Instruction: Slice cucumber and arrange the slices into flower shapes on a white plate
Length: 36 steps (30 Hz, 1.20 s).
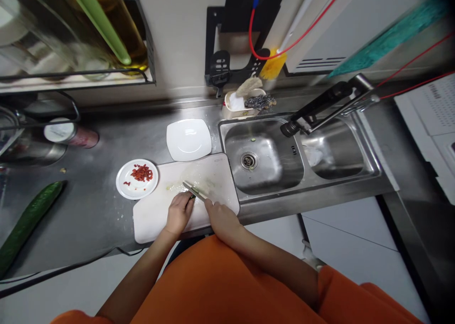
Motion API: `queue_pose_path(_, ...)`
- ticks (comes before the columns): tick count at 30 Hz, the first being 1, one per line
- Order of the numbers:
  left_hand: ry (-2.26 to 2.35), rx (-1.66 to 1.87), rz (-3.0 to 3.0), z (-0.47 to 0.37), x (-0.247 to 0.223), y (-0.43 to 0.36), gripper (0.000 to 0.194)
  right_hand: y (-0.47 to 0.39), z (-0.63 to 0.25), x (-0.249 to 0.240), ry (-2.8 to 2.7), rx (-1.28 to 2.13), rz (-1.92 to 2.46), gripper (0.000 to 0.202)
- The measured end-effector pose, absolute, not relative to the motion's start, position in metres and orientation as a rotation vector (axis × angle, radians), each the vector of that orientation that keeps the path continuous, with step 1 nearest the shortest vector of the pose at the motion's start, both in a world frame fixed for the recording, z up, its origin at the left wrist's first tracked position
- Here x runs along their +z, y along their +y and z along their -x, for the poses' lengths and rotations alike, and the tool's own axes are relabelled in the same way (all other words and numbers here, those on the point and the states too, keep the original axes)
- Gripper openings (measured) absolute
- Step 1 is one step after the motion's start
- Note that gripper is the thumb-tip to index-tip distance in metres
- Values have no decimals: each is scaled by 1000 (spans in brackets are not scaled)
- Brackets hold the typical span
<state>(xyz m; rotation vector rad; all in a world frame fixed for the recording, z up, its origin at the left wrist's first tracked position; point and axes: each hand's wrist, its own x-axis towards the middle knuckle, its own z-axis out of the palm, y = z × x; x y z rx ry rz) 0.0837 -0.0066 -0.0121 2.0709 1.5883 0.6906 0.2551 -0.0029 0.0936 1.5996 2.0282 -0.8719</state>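
My right hand (221,218) grips a knife (195,190) by its handle, and the blade points up and to the left over the white cutting board (152,222). Closed fingers of my left hand (179,211) press on a small dark green piece, which looks like cucumber (193,196), right beside the blade. The fingers and blade hide most of this piece. Wet pale green traces are smeared on the board around the knife. A round white plate (122,187) with small red dried berries (142,172) overlaps the board's left corner.
Behind the board is a squarish white plate (188,140). A double steel sink (265,158) with a black faucet (316,108) lies to the right. A whole cucumber (30,219) and a lidded jar (71,133) are on the left, under a bottle rack (106,71).
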Motion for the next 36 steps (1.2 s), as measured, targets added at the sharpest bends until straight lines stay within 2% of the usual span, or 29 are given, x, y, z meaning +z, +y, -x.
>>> queue_pose_path(18,1581,700,-2076,-84,-10,-7,24,2,-252,61,2019,-918,-1609,37)
queue_pose_path(29,1593,734,-2116,-82,-17,-11,24,-7,-271,109,1969,-894,-1583,35)
queue_pose_path(36,1617,727,-2138,-83,-16,-11,22,-16,-272,111,1953,-881,-1579,34)
